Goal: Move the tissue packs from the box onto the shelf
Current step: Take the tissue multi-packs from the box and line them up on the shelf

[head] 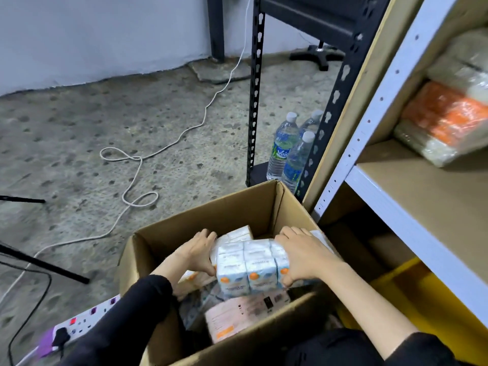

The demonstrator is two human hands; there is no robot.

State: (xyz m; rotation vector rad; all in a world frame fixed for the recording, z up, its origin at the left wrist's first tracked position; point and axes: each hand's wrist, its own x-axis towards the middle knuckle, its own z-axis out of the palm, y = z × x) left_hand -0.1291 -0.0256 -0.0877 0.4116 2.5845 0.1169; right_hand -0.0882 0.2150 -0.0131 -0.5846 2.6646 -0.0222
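Where the dark sleeves reach down into the open cardboard box (pixel 232 207), the left hand (pixel 198 251) and the right hand (pixel 303 256) press against opposite ends of a wrapped bundle of tissue packs (pixel 250 265), fingers (pixel 284 235) curled over its top and thumbs hooked under the near edge, so both hands are clamped on it. The bundle sits inside the box, above a pink pack (pixel 245 315) and other loose packs lying lower down. Left of the box a white power strip (pixel 84 322) lies on the concrete floor (pixel 79 128), and a white cable (pixel 137 178) loops across it. Right of the box stands the shelf (pixel 422 191), its board bare near the front and carrying an orange and clear wrapped package (pixel 446 120) further back. Beyond the box, three water bottles (pixel 284 146) stand at the foot of a black metal rack (pixel 254 96).
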